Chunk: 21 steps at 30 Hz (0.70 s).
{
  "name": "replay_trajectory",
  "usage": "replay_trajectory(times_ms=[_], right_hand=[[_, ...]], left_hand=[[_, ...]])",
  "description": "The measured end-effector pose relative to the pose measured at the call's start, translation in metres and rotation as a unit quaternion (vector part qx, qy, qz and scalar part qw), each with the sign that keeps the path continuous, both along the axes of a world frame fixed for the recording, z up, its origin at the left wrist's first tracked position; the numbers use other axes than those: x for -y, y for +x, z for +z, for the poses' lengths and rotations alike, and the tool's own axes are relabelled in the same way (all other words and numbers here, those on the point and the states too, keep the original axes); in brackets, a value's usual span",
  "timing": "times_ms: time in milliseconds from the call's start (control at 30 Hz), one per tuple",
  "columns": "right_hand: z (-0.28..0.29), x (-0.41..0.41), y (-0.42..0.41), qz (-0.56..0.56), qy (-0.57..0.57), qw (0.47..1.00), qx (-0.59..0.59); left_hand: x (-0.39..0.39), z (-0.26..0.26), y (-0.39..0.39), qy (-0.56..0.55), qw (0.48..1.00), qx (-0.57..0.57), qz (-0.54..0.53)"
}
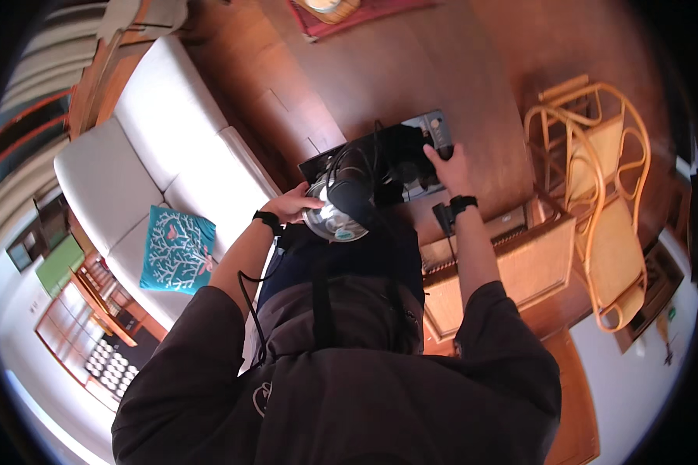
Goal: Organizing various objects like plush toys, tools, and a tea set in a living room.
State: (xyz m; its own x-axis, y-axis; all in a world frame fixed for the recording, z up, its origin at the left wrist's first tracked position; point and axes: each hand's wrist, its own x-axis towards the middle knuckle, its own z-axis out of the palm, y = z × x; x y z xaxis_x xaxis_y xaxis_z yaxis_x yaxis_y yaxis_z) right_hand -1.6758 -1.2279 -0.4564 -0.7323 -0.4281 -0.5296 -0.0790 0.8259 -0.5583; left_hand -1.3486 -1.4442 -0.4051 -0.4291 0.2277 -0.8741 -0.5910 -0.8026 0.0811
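Observation:
My left hand point(294, 203) grips the left rim of a shiny round metal lid or pan point(331, 224), close in front of my body. Behind it lies a black glass-topped cooktop point(395, 139) with a grey right end, on a wooden surface. At that right end is my right hand point(449, 165), thumb and fingers spread around a small dark part whose kind I cannot tell. Black cables and a dark rounded object point(352, 189) hang before the cooktop and hide part of it and of the metal piece.
A pale sofa point(168, 116) with a teal cushion point(177, 247) stands on the left. To the right are a rattan chair point(611, 232) and an open wooden drawer or box point(500, 261). At the far top lies a red cloth point(360, 17) with a wooden item on it.

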Motion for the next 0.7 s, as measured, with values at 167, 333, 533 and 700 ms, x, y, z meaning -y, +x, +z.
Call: replay_trajectory(times_ms=[167, 333, 533, 700], right_hand=[[0.034, 0.059, 0.069, 0.054, -0.037, 0.998, 0.016], [0.071, 0.11, 0.141, 0.148, -0.036, 0.988, -0.002], [0.101, 0.16, 0.243, 0.248, -0.064, 0.967, 0.004], [0.105, 0.198, 0.331, 0.345, -0.07, 0.936, 0.026]], left_hand=[[0.025, 0.009, 0.109, -0.053, 0.996, -0.043, 0.055], [0.013, 0.023, 0.216, -0.054, 0.993, -0.03, 0.103], [-0.033, 0.053, 0.329, -0.062, 0.956, -0.071, 0.278], [-0.057, 0.1, 0.417, -0.103, 0.929, -0.048, 0.351]])
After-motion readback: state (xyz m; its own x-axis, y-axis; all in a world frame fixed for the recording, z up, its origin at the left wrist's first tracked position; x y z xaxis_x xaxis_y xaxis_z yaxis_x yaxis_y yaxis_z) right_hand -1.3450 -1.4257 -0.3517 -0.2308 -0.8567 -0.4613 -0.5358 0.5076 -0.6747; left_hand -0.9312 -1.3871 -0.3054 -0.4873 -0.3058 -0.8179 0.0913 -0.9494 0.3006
